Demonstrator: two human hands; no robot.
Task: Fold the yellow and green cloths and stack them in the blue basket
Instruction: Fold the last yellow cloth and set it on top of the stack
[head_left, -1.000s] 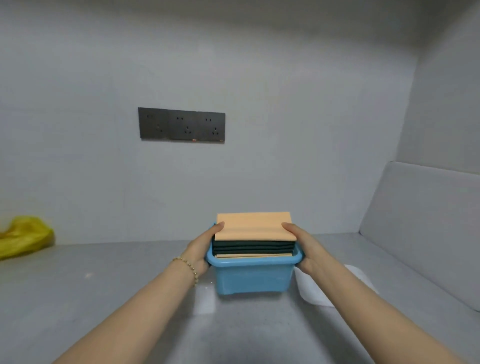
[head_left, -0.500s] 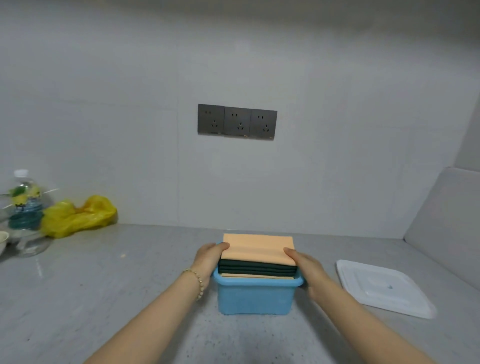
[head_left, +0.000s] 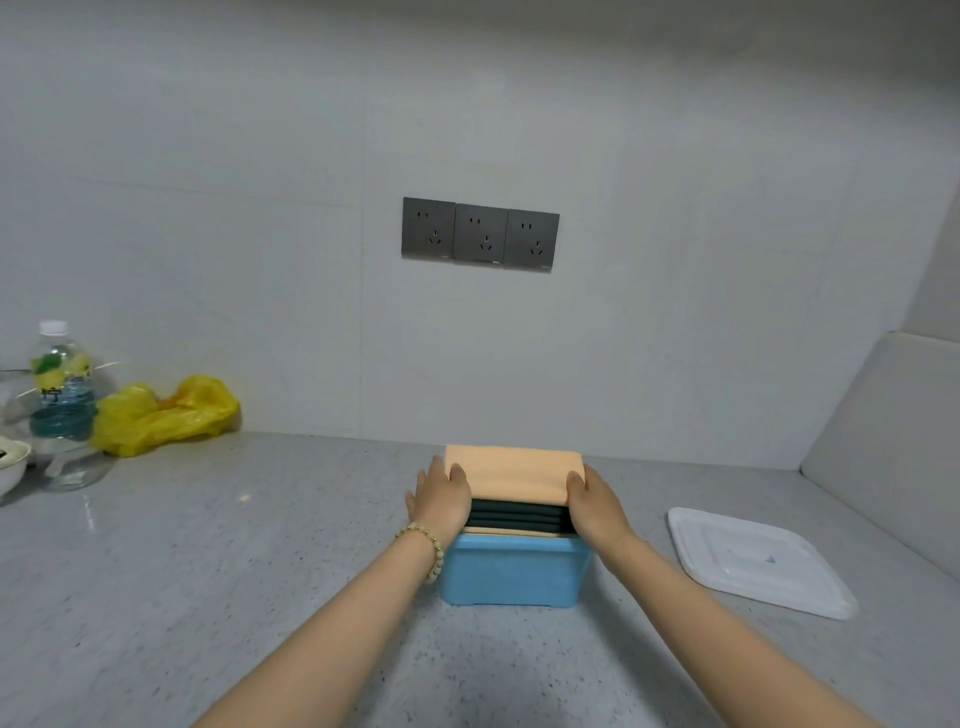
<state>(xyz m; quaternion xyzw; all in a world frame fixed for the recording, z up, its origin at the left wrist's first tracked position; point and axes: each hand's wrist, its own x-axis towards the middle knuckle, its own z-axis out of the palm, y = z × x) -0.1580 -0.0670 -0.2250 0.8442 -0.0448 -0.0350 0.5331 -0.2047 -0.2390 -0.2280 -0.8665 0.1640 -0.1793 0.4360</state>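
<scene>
A blue basket (head_left: 511, 571) stands on the grey counter in front of me, filled above its rim with folded cloths. A pale yellow-orange cloth (head_left: 514, 475) lies on top, over several dark green cloths (head_left: 517, 514), with another pale edge below them. My left hand (head_left: 441, 499) grips the left side of the stack, thumb on the top cloth. My right hand (head_left: 597, 504) grips the right side the same way. The fingers behind the stack are hidden.
A white plastic lid (head_left: 753, 566) lies flat to the right of the basket. At the far left stand a water bottle (head_left: 60, 389), a yellow plastic bag (head_left: 166, 413) and a white bowl (head_left: 10, 462). Wall sockets (head_left: 480, 234) sit above; a grey panel leans at right.
The view has swung left and down, bringing the bottle and the whole lid into sight. Both hands stay on the sides of the stack, thumbs now further onto the top cloth.
</scene>
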